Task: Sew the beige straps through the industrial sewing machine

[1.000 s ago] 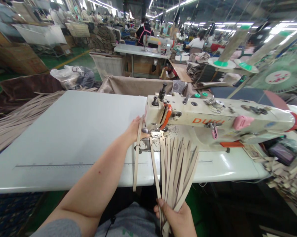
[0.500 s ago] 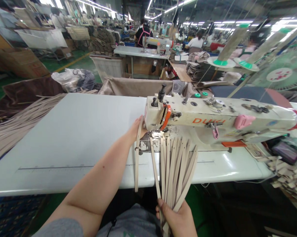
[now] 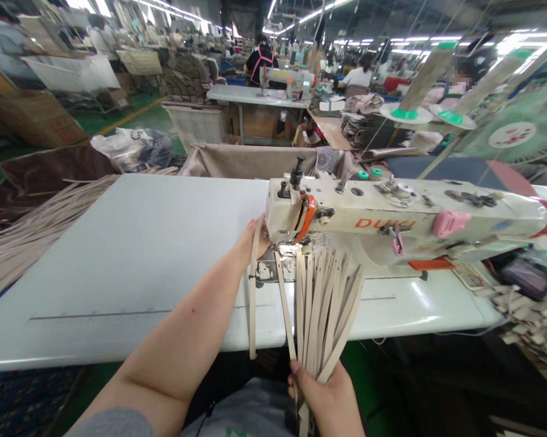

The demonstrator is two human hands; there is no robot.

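My right hand (image 3: 328,391) is closed around the lower ends of a bundle of beige straps (image 3: 316,309) below the table's front edge. The straps fan upward onto the sewing machine's bed, and one strap (image 3: 285,303) runs apart from the rest up to the presser foot area (image 3: 289,249). Reaching forward, my left hand (image 3: 254,240) lies at the left of the sewing machine's head (image 3: 282,209); its fingers are mostly hidden behind it. Another beige strap (image 3: 252,309) passes against this hand and hangs over the table edge. Whether the left fingers grip it cannot be seen.
The white table (image 3: 164,243) carries a printed ruler line. Long strips (image 3: 37,230) are heaped at the left, and more strap pieces (image 3: 537,321) lie at the right. Behind the machine are thread cones (image 3: 432,79), a fan (image 3: 519,130) and a fabric-lined bin (image 3: 255,159). Other people work farther back.
The view has shifted very slightly. Both hands and the straps stay in nearly the same places, with no grip visibly taken or let go.
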